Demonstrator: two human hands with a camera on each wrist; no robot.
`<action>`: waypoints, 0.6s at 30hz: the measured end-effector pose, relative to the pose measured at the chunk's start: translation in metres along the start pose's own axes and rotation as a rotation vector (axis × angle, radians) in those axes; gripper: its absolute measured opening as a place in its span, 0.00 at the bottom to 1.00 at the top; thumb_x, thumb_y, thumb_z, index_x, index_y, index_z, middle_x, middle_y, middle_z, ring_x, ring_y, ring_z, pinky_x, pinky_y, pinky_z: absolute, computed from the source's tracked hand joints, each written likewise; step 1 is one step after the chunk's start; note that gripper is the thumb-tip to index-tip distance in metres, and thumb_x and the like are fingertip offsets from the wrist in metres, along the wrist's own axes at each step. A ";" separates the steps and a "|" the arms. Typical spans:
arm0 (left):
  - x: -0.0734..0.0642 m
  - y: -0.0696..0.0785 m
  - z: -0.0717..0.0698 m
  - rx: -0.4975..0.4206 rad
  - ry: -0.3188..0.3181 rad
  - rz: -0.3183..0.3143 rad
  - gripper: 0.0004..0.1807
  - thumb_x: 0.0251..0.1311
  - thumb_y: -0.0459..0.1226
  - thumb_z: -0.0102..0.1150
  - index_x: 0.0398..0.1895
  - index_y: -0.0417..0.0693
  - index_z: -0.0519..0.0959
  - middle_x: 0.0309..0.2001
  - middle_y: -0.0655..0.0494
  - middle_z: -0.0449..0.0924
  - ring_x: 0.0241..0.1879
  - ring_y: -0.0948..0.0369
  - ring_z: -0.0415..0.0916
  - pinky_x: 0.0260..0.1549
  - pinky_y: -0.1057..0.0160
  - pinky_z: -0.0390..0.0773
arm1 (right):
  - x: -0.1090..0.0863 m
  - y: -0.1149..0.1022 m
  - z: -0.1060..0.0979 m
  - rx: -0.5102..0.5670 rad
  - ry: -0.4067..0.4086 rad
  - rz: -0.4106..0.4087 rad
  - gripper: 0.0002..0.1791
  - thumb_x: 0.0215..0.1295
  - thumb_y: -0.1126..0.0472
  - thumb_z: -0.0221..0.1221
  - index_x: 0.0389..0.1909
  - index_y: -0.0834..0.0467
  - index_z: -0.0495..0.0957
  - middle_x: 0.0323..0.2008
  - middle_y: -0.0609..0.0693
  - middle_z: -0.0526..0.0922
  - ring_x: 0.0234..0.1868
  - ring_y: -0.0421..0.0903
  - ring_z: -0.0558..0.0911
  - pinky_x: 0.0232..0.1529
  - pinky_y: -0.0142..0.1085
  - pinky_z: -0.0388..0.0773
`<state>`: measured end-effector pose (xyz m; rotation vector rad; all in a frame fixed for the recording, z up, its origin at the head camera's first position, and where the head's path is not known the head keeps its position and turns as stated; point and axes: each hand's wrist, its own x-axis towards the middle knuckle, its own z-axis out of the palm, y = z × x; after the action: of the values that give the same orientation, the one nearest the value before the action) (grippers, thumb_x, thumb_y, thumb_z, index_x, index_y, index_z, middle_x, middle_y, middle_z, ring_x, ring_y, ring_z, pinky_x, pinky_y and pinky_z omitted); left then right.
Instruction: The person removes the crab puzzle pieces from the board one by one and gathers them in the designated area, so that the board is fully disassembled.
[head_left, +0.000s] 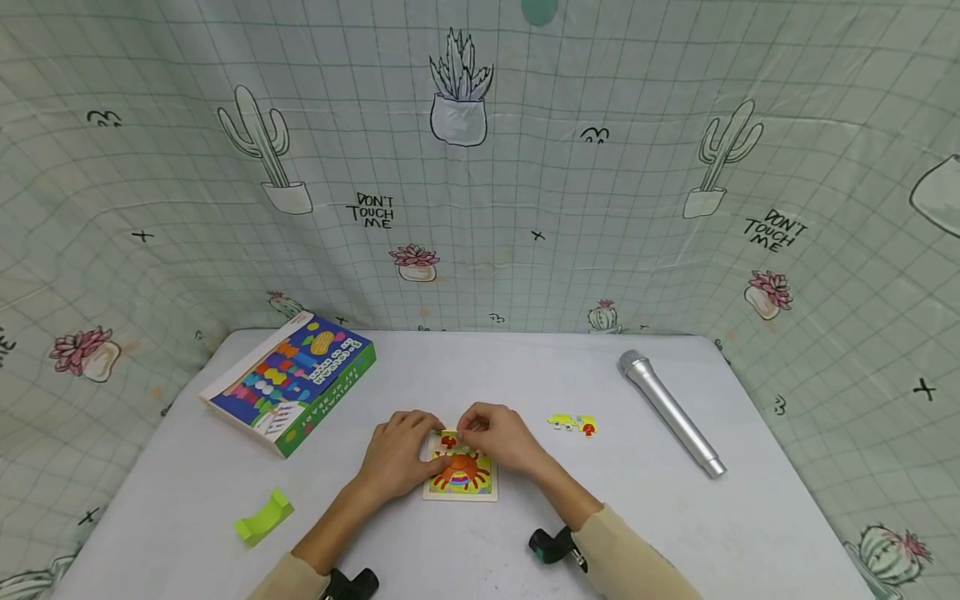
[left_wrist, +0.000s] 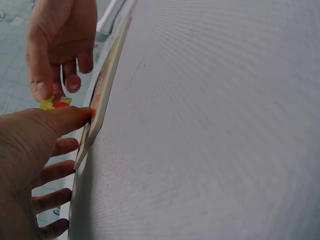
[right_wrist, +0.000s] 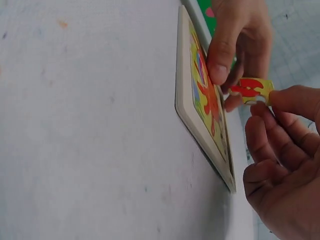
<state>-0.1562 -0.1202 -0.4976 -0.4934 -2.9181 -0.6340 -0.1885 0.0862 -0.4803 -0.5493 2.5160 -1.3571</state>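
A square wooden jigsaw puzzle board point(head_left: 487, 493) with an orange crab picture lies on the table. My left hand point(head_left: 401, 454) rests at its left side, the thumb pressing on the picture and the other fingers extended near the upper left edge. My right hand point(head_left: 501, 437) is above the board's upper right part. Between its thumb and fingertips it pinches a small yellow puzzle piece point(right_wrist: 252, 89) with a red shape on it, tilted and raised off the board in the right wrist view. Other yellow puzzle pieces point(head_left: 573, 423) lie on the table to the right.
A blue and green box point(head_left: 292, 379) lies at the back left. Nearer on the left is a lime green curved block point(head_left: 265, 517). A silver microphone point(head_left: 671, 412) lies on the right. A patterned cloth point(head_left: 480, 208) hangs behind the white table point(head_left: 480, 367).
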 end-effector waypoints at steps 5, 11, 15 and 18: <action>0.000 0.000 0.000 -0.018 0.003 -0.009 0.19 0.50 0.54 0.75 0.35 0.59 0.76 0.52 0.57 0.80 0.56 0.50 0.72 0.55 0.39 0.70 | -0.005 0.007 -0.015 0.006 0.037 0.021 0.03 0.65 0.59 0.65 0.38 0.52 0.83 0.30 0.42 0.83 0.32 0.41 0.80 0.34 0.34 0.75; 0.000 -0.001 0.002 -0.015 -0.003 0.006 0.16 0.52 0.54 0.74 0.28 0.62 0.75 0.55 0.56 0.80 0.58 0.49 0.71 0.55 0.38 0.70 | -0.011 0.022 -0.035 -0.026 0.093 0.055 0.05 0.65 0.60 0.64 0.40 0.51 0.86 0.31 0.42 0.85 0.32 0.41 0.80 0.34 0.36 0.75; -0.001 -0.002 0.003 -0.020 0.004 0.018 0.15 0.52 0.54 0.74 0.28 0.62 0.76 0.55 0.56 0.80 0.58 0.48 0.71 0.55 0.38 0.70 | -0.015 0.035 -0.049 -0.077 0.141 0.084 0.05 0.64 0.61 0.65 0.39 0.50 0.87 0.30 0.41 0.85 0.30 0.41 0.79 0.33 0.36 0.75; -0.001 -0.003 0.003 -0.013 0.010 0.022 0.15 0.52 0.54 0.74 0.28 0.62 0.76 0.55 0.55 0.80 0.58 0.48 0.71 0.54 0.38 0.70 | -0.017 0.043 -0.059 -0.114 0.173 0.105 0.04 0.64 0.61 0.66 0.38 0.50 0.87 0.30 0.42 0.85 0.30 0.41 0.79 0.32 0.36 0.75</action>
<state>-0.1560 -0.1214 -0.5015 -0.5210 -2.8969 -0.6509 -0.2044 0.1591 -0.4841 -0.3273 2.7311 -1.2793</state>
